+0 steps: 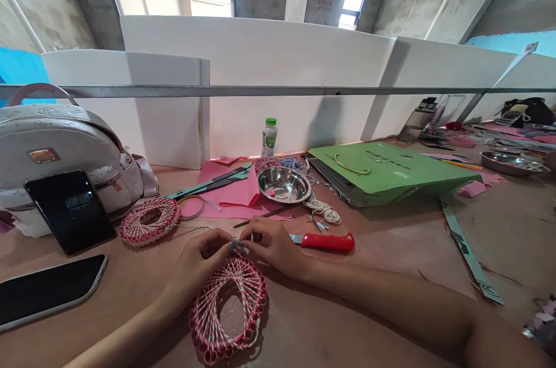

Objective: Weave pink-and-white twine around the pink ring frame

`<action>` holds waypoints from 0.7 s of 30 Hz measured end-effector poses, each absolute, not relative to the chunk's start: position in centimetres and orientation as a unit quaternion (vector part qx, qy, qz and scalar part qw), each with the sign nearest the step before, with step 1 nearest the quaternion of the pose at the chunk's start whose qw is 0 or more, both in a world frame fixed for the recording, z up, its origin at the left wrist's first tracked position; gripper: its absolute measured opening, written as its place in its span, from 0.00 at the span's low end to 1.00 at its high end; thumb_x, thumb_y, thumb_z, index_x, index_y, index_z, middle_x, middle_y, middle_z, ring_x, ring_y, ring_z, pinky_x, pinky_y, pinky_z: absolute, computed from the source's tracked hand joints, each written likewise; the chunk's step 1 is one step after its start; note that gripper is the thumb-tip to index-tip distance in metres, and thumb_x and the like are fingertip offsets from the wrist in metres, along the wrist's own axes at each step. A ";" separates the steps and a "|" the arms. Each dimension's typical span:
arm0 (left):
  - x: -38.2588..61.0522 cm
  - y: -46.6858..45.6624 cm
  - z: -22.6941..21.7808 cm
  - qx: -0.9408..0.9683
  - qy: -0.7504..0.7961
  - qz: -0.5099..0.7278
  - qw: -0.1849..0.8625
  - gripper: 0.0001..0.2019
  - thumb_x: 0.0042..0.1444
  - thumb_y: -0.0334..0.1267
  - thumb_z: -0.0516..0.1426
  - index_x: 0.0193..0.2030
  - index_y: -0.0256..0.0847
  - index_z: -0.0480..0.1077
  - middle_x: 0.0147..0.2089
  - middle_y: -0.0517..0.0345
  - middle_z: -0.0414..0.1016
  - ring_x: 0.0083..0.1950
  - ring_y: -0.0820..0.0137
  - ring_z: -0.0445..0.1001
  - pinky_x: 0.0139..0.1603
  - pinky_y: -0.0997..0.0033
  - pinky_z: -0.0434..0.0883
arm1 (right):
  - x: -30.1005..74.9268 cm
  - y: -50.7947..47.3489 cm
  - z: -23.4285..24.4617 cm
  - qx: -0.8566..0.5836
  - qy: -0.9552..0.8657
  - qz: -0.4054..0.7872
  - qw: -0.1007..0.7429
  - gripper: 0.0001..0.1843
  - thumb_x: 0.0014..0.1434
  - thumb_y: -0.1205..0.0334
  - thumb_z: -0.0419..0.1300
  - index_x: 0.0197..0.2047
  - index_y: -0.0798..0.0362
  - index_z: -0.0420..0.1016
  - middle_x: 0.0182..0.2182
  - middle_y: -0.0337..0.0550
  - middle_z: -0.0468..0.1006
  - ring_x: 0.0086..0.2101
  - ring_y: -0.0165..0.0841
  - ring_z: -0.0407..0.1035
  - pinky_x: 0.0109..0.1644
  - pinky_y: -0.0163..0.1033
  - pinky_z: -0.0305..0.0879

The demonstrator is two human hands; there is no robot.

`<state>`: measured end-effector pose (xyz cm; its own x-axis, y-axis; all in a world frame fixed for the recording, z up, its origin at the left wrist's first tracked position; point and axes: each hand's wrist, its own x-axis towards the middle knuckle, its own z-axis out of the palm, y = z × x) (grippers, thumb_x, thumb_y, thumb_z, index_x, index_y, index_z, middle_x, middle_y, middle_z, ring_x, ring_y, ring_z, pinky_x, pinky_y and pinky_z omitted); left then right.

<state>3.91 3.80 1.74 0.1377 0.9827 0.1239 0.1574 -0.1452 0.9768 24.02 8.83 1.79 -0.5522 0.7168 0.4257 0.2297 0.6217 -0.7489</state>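
A ring of pink paper loops laced with red-and-white string (200, 313) lies on the table in front of me, with an open oval middle. At its far edge the fingertips of my left hand (208, 255) are closed in a pinch. My right hand (275, 247) pinches at the same spot, its fingertips almost meeting the left ones. A small greyish-green bit shows between them; whether it is a knot, string or fingernails I cannot make out. Just beyond my right wrist lies a red-handled utility knife (328, 242). A second laced ring (130, 223) rests to the left.
Two phones, one propped (69, 211) against a white backpack (87, 136) and one lying flat (52, 287), are at left. Behind my hands are a metal bowl (284, 185), pink paper (204, 182), white cord (325, 211) and a bottle (269, 139). A green folder (391, 168) lies right.
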 end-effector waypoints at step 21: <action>3.8 3.9 1.4 0.609 0.486 0.447 0.440 0.15 0.55 0.50 0.62 0.34 0.39 0.80 0.34 0.53 0.83 0.37 0.63 0.79 0.38 0.71 0.73 | 24.0 8.7 1.7 -0.291 -0.828 0.308 0.368 0.08 0.63 0.56 0.66 0.36 0.52 0.78 0.32 0.39 0.76 0.31 0.30 0.68 0.35 0.35 0.62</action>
<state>3.76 3.92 1.44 0.1291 0.9847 0.1172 0.1985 -0.1414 0.9698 24.01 8.74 1.71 -0.5594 0.7086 0.4301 0.2549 0.6408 -0.7242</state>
